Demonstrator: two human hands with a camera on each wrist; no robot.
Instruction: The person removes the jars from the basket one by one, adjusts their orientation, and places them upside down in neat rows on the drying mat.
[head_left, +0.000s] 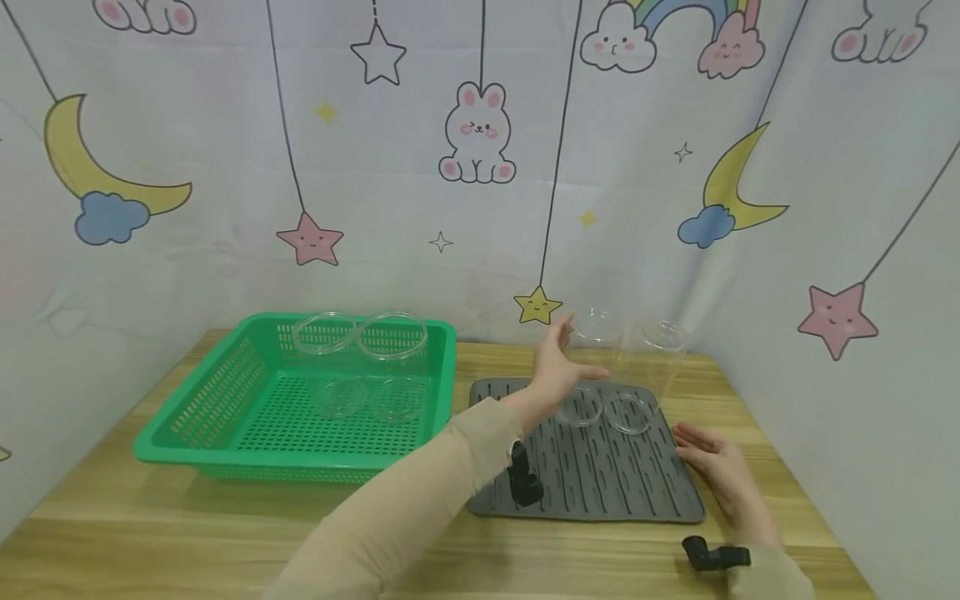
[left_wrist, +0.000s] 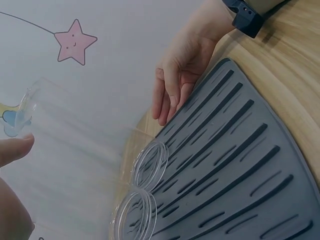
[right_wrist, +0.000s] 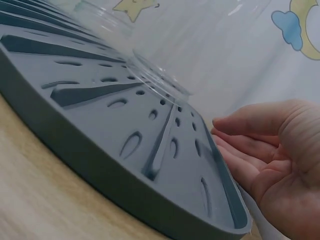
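Note:
Two tall clear glasses stand upright side by side on a grey ridged drying mat [head_left: 592, 483]: the left glass [head_left: 580, 408] and the right glass [head_left: 633, 417]. My left hand [head_left: 557, 367] is at the left glass, thumb and fingers spread apart around its side; in the left wrist view the thumb [left_wrist: 17, 149] shows beside the clear wall. My right hand [head_left: 720, 471] rests by the mat's right edge, holding nothing, its fingers relaxed. In the right wrist view the fingers [right_wrist: 242, 157] lie close along the mat's raised rim.
A green plastic basket [head_left: 153, 446] stands on the left of the wooden table [head_left: 187, 550], with two more clear glasses [head_left: 393, 333] upright inside. Behind hangs a white cloth [head_left: 390, 183] printed with moons, stars and rabbits. Another cloth wall closes off the right side.

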